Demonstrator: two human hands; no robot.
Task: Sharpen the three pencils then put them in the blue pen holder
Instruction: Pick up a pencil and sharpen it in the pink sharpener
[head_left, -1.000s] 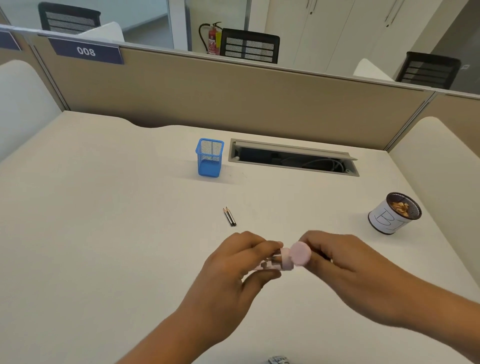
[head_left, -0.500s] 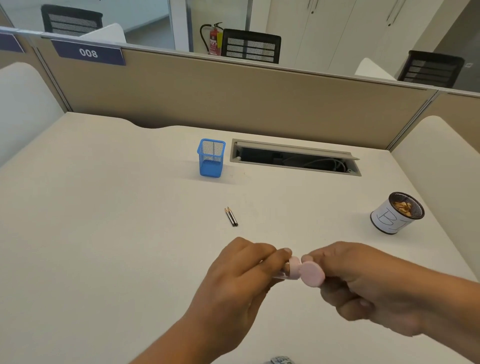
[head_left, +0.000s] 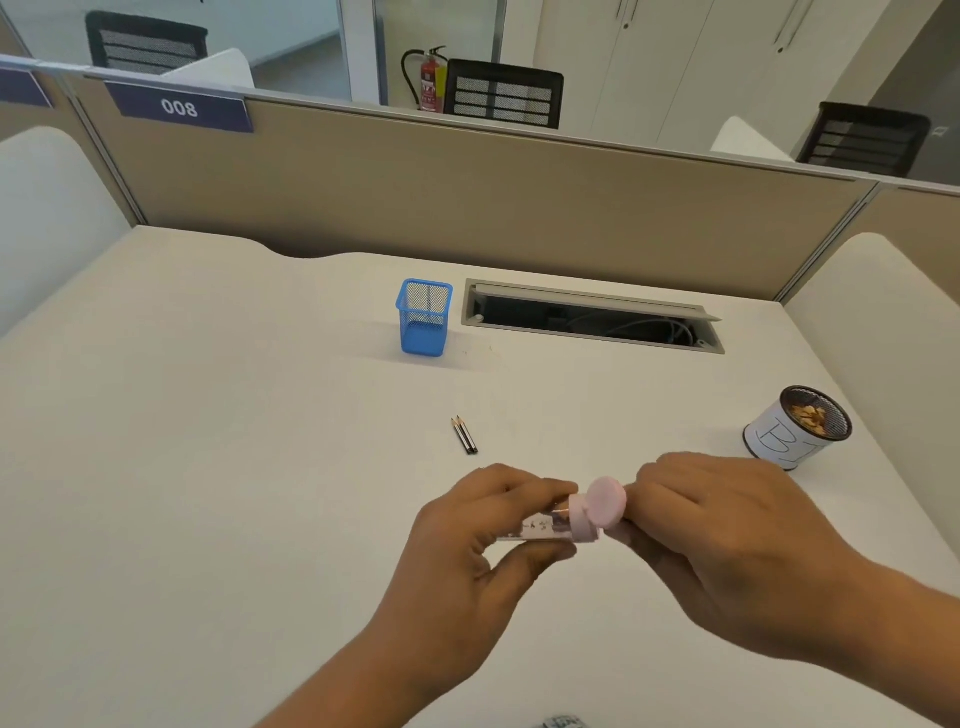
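Observation:
My left hand grips a pink sharpener by its clear shavings tube, held level over the desk. Its round pink cap stands flipped up at the right end. My right hand is closed right behind that cap, pinching a pencil that goes into the sharpener; the cap and my fingers hide it almost wholly. Two short dark pencils lie side by side on the desk beyond my hands, tips pointing away. The blue mesh pen holder stands upright farther back, nothing visible inside it.
A white-wrapped black mesh cup with shavings stands at the right. An open cable slot sits right of the holder. A beige partition closes the desk's far edge. White side panels flank both sides.
My right hand has twisted at the sharpener's end: the pink cap dipped lower half a second ago and is back up. My left hand has held nearly still.

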